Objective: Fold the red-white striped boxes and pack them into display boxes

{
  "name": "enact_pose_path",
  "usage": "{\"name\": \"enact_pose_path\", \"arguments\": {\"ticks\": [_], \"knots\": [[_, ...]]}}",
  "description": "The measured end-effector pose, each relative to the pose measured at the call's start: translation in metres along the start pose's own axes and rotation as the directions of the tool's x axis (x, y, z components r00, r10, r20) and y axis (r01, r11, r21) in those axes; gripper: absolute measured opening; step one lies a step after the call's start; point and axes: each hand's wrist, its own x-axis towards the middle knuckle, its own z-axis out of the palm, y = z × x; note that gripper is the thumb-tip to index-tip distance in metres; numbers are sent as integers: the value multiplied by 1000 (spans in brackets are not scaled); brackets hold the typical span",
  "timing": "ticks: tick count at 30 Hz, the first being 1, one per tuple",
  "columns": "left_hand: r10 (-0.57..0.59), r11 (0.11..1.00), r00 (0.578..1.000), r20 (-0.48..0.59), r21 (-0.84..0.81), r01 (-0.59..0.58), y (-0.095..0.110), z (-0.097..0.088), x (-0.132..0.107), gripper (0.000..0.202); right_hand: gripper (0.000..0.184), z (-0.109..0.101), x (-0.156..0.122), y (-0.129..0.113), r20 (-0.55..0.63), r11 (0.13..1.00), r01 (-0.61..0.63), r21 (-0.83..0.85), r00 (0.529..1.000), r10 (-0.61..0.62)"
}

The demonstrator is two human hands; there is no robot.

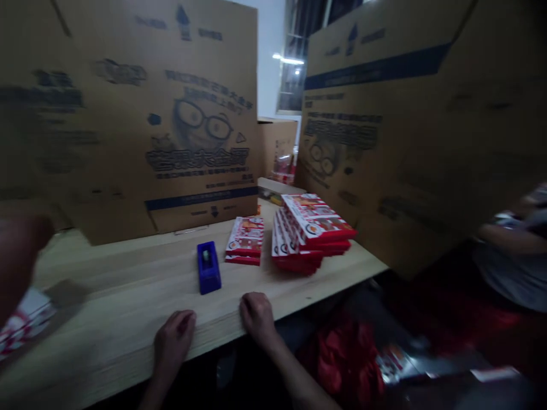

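My left hand (174, 335) rests at the front edge of the wooden table (141, 307), its fingers curled in and nothing showing in them. To its right my right hand (258, 314) lies on the same edge, loosely fisted, with no object visible in it. Beyond and between them stands a blue tape dispenser (208, 269), apart from both hands. A few flat red-and-white packets (245, 240) lie just past the dispenser. Beside those, a fanned, uneven stack of similar red-and-white packets (314, 219) leans near the table's right side.
Large cardboard boxes (128, 119) (384, 131) wall off the back and right. A smaller box (277, 142) stands between them. At left, another person's blurred arm (19, 256) reaches over a red-and-white package (28, 322). Red plastic (348, 359) lies below; another person sits at right (513, 250).
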Motion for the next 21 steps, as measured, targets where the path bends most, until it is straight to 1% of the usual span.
{"name": "enact_pose_path", "arguments": {"ticks": [4,7,10,12,14,15,17,19,20,21], "knots": [[-17,999,999,49,42,15,-10,3,2,33,8,2,0,-2,12,997,-18,-80,1000,19],[-22,1000,998,54,21,21,-11,6,7,32,8,5,1,-1,-1,996,-22,-92,1000,22],[7,1000,1000,18,-29,-7,3,4,8,30,15,3,2,2,-4,998,1,-67,1000,-1],[42,998,997,61,-50,-39,20,2,3,30,20,-3,0,4,-8,999,27,-23,1000,-27],[8,1000,999,44,3,-8,37,0,-1,26,25,-12,-1,6,1,997,67,47,998,-67],[-23,999,999,27,38,22,43,0,-2,24,30,-16,-1,8,18,993,78,92,997,-80],[-81,992,997,2,99,80,47,1,-1,20,36,-22,3,12,110,988,58,145,991,-75],[-121,982,993,-8,142,121,44,2,1,17,36,-23,9,18,220,994,-18,109,975,-6],[-135,978,991,-6,158,134,41,3,2,15,35,-22,11,21,284,995,-40,93,959,12],[-145,975,989,-2,169,143,38,4,3,13,35,-19,12,24,296,995,-63,82,954,36]]}}
